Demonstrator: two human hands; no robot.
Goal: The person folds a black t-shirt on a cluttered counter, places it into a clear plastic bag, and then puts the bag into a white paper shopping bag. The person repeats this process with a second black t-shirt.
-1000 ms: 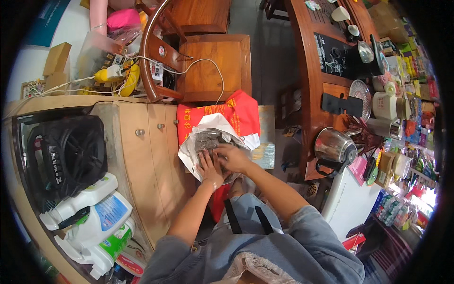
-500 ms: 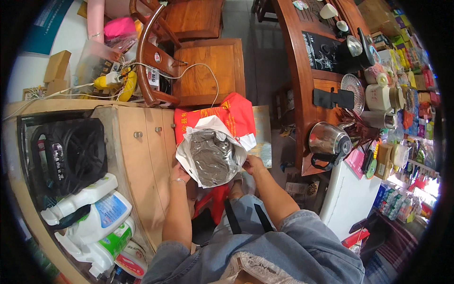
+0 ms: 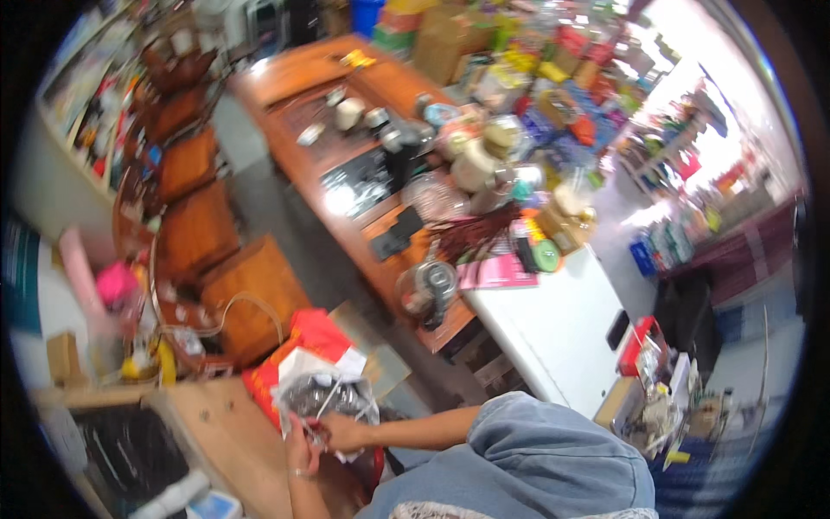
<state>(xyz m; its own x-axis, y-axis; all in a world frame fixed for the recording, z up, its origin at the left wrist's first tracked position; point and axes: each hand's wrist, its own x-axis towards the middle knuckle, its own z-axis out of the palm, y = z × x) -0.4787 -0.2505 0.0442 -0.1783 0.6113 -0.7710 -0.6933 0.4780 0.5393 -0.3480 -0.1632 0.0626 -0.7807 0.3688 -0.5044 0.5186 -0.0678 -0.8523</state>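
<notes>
Fingers of our left hand (image 3: 300,444) and right hand (image 3: 344,430) are pinching a clear plastic bag (image 3: 324,396) over the wooden counter (image 3: 229,430). Behind it a red sack (image 3: 304,339) is lying, near a long brown table (image 3: 346,156).

Both hands, left hand (image 3: 298,443) beside right hand (image 3: 339,430), meet at the near edge of a plastic bag (image 3: 324,396), which lies on a sack (image 3: 304,342) at the end of a wooden counter (image 3: 226,424). Beyond the sack stand stools (image 3: 251,285). To the right runs a long table (image 3: 346,164), with a kettle (image 3: 428,290) at its near end, and a white cabinet (image 3: 553,320) just right of it.
</notes>
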